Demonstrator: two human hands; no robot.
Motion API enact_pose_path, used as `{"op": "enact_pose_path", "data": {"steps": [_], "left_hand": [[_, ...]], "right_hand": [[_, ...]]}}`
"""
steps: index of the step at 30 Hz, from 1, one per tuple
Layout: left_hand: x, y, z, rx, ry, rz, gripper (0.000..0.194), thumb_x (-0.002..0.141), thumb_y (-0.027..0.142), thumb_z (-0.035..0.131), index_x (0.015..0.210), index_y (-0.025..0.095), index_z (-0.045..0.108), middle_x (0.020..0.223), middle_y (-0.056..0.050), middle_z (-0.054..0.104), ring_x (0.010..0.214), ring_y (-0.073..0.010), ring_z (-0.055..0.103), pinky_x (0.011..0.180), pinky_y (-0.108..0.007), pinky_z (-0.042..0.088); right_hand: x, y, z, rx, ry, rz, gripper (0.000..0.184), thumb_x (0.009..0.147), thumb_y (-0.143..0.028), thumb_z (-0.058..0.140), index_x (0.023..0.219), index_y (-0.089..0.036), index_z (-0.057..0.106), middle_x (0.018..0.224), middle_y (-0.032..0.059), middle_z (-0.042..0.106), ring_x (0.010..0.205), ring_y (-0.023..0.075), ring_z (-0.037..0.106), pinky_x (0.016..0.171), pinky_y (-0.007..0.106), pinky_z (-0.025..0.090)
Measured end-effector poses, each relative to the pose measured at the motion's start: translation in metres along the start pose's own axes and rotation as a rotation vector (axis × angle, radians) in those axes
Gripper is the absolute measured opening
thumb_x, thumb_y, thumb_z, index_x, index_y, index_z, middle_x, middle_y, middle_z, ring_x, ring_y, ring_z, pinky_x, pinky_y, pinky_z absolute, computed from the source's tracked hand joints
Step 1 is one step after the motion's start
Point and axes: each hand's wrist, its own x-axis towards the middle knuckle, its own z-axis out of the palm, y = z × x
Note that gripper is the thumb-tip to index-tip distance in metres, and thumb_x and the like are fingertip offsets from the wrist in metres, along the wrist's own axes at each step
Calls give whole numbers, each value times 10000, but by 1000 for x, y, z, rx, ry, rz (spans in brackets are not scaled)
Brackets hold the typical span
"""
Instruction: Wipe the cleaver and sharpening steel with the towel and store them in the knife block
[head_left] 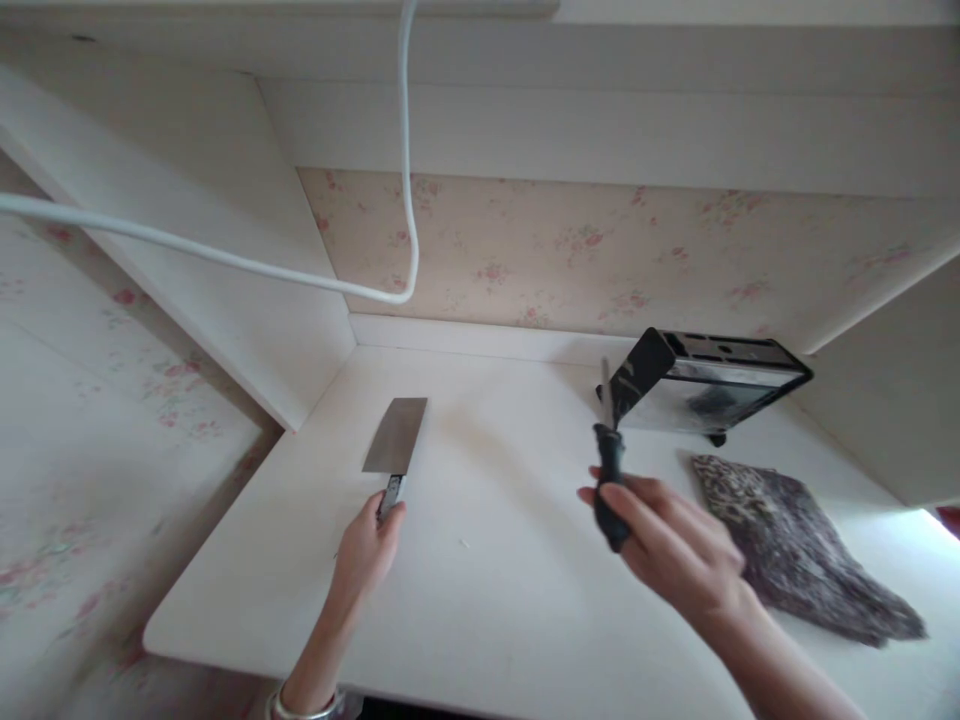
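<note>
My left hand (369, 550) is closed around the dark handle of a cleaver (396, 437), whose broad metal blade points away from me over the white tabletop. In my right hand (671, 540) is a black-handled tool (611, 480) with a narrow metal shaft, held upright; blur hides whether that shaft is a blade or a rod. Just behind the tool stands a black and silver slotted holder (690, 395), like a knife block. A crumpled grey-brown patterned cloth (795, 545) lies to the right of my right hand.
The white table (487, 620) has a raised back edge and a rounded front left corner. White panels (187, 220) rise on both sides, with a shelf overhead. A white cable (409, 180) hangs in front of the floral wallpaper (525, 250).
</note>
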Motion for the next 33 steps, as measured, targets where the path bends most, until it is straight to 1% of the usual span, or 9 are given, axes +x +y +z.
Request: {"op": "enact_pose_path", "data": {"steps": [1,3,6,10,17,20,23,29,33], "left_hand": [[0,-1,-2,16,5,4,374,861,452,438,1047,170,601,825,-80,699,755,-240,648,645,-288,424],[0,-3,-5,43,14,18,357,864,428,439,1046,168,602,839,-86,701,760,-239,647,649,-287,417],[-1,-6,-10,67,12,39,349,877,423,424,1045,172,599,820,-74,698,756,-230,646,663,-284,418],[0,-12,-17,97,-7,41,349,889,421,408,1057,179,595,864,-78,704,807,-239,656,703,-290,435],[6,-18,-21,189,9,81,334,925,408,358,1065,205,582,991,-89,699,914,-248,652,750,-298,429],[3,-17,-21,263,43,108,354,939,415,336,1112,202,561,1088,-98,677,1005,-265,632,793,-310,414],[1,-15,-22,344,82,120,382,948,422,321,1150,182,540,1139,-127,652,997,-288,634,780,-332,405],[-2,-15,-19,624,218,193,351,967,415,305,1081,202,559,996,-76,680,808,-234,666,613,-299,376],[-2,-17,-18,713,301,251,345,968,408,328,1035,193,589,924,-66,665,823,-221,652,587,-286,372]], "right_hand": [[-1,-12,13,87,-52,-105,510,807,-90,648,1294,-175,521,829,58,683,889,157,661,773,248,542],[-1,-34,38,197,-55,-191,509,843,-67,570,1339,-103,464,740,46,651,868,176,659,779,295,548],[-2,-57,65,283,-59,-232,460,849,-64,558,1301,-66,474,650,7,586,722,153,627,750,308,546],[-3,-76,89,326,-125,-300,348,861,-71,548,1206,-52,511,636,-1,548,638,124,558,697,283,523],[-6,-103,132,329,-230,-397,211,903,-140,514,1104,-83,544,643,-16,513,576,103,496,535,253,428],[-9,-112,151,325,-239,-440,155,916,-158,498,1048,-101,556,634,-23,495,550,95,474,506,247,389],[-10,-119,165,316,-228,-466,108,926,-158,475,986,-117,555,617,-29,480,530,88,456,486,238,351],[-14,-129,188,295,-290,-464,106,941,-178,437,910,-161,537,629,-31,506,548,98,458,497,258,324],[-19,-134,199,305,-363,-441,99,946,-218,442,883,-198,515,646,-37,532,569,106,471,511,271,303]]}}
